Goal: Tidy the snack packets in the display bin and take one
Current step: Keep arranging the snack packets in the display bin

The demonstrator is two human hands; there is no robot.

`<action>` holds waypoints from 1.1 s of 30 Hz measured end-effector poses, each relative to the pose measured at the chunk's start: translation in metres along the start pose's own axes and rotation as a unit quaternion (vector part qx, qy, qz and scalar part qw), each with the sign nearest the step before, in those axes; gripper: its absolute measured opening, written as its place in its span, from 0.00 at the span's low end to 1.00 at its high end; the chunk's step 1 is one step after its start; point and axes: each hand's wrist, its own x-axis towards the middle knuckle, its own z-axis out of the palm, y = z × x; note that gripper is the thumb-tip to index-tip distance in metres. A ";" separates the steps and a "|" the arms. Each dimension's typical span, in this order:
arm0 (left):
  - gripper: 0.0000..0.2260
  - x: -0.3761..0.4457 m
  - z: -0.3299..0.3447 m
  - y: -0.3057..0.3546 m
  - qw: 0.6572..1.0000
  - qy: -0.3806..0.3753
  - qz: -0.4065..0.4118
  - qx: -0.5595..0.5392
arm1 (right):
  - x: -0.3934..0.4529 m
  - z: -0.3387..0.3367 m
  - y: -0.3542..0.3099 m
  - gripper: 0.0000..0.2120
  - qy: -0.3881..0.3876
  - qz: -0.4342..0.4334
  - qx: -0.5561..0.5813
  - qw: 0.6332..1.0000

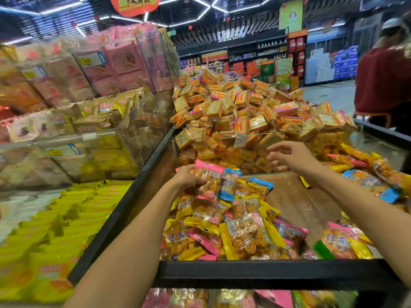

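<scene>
A black-framed display bin [266, 273] with a wooden floor holds a heap of small clear snack packets [240, 232] with yellow, pink and blue ends. My left hand [189, 178] grips a pink-ended packet [209, 174] above the left side of the heap. My right hand [289, 156] hovers over the back of the bin with its fingers loosely spread and holds nothing. More packets [364, 183] lie along the bin's right side.
Behind a clear divider [222, 136] rises a tall mound of square orange packets [244, 112]. Clear bins of pink and yellow packs [106, 121] stand to the left, yellow packs [55, 230] below them. A person in a dark red top [382, 85] stands at the right.
</scene>
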 end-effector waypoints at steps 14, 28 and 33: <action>0.09 0.005 -0.004 -0.013 0.994 0.016 -0.057 0.087 | -0.020 -0.110 0.026 0.05 0.051 0.040 -0.174 0.983; 0.17 0.062 0.158 0.114 0.906 -0.017 0.221 0.362 | -0.026 -0.198 0.082 0.06 -0.064 0.016 -0.513 0.856; 0.19 0.088 0.281 0.145 0.933 -0.095 0.197 0.287 | -0.021 -0.205 0.084 0.04 -0.080 0.009 -0.522 0.849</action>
